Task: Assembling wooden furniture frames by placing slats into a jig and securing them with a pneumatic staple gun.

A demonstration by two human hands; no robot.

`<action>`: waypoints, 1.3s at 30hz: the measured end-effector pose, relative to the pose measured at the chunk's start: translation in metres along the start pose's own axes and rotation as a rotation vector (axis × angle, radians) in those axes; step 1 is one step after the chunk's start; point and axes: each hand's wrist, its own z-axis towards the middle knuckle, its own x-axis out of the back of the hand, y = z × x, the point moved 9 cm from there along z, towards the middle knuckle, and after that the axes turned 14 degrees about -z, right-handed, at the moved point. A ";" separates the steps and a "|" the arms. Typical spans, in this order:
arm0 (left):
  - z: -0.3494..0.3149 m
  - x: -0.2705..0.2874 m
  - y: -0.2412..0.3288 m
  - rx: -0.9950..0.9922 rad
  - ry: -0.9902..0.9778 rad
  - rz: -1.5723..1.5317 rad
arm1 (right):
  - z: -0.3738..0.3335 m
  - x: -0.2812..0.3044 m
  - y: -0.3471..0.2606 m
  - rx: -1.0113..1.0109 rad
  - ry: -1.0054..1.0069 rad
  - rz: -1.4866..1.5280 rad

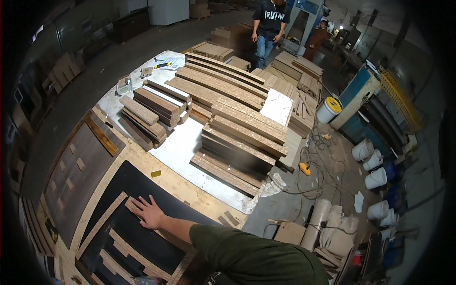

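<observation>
Observed: the right hand (148, 213) lies over a particleboard strip (130, 205) on the far side of a partly framed rectangle, close to its far-left corner. The fingers are spread and extended, not clenched; whether the thumb presses on the inner face cannot be determined. The left hand is not in view.

Position: the strip stands over a black surface (124, 179) on the plywood workbench (190, 189). Its end is near the end of the left side strip (100, 227) — a dark line shows between them, and whether they are joined cannot be confirmed. A longer inner strip (137, 256) and a shorter inner strip (115, 267) lie within the outline.

Risks, in the inspector's judgement:

1. Corner misalignment. Pressure from one hand near one end could swing the strip out of square if nothing fixes the other end.
2. Tipping. The strips look narrow for their length; an uneven sideways push might topple an unfastened one.
3. Edge damage or splinters. Raw particleboard edges may crumble under pressure, and the bare fingers rest directly on them.
4. Snagging. The forearm crosses the outline — a careless withdrawal could drag the strip.

Also noted: dark offcuts (231, 218) near the bench edge, which a sleeve might sweep off.
</observation>
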 end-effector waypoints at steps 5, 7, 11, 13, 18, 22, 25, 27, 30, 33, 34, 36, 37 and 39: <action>-0.004 -0.034 -0.018 -0.046 -0.147 0.093 | 0.000 0.005 0.001 -0.008 -0.017 0.000; 0.004 -0.024 -0.007 -0.050 -0.145 0.033 | -0.001 0.002 0.000 -0.004 -0.036 -0.003; 0.029 0.002 0.021 -0.090 -0.160 -0.102 | 0.001 0.001 0.003 -0.018 -0.001 -0.002; 0.042 0.017 0.036 -0.110 -0.179 -0.195 | 0.001 0.001 0.002 -0.025 0.021 0.000; 0.043 0.065 0.058 -0.116 -0.233 -0.469 | -0.008 -0.010 -0.020 0.029 0.038 0.015; 0.065 0.094 0.074 -0.172 -0.323 -0.720 | 0.005 -0.010 0.000 -0.019 0.163 -0.154; 0.070 0.099 0.078 -0.333 -0.054 -0.413 | 0.005 -0.002 0.004 -0.037 0.075 -0.248; 0.076 0.100 0.100 -0.150 -0.227 -0.625 | 0.010 -0.002 0.018 -0.020 0.186 -0.247; 0.071 0.110 0.164 -0.310 -0.438 -0.597 | 0.008 -0.010 0.022 -0.020 0.187 -0.149; 0.064 0.085 0.171 -0.208 -0.584 -0.674 | 0.010 -0.017 0.009 -0.012 0.141 -0.151; 0.064 0.073 0.175 -0.150 -0.684 -0.724 | 0.009 -0.020 0.008 -0.018 0.135 -0.144; 0.062 0.065 0.190 -0.226 -0.711 -0.662 | 0.007 -0.020 0.007 -0.007 0.155 -0.083; 0.060 0.062 0.199 -0.306 -0.726 -0.605 | 0.006 -0.021 0.008 -0.016 0.148 -0.081; 0.059 0.051 0.207 -0.332 -0.745 -0.570 | 0.006 -0.020 0.009 -0.024 0.146 -0.069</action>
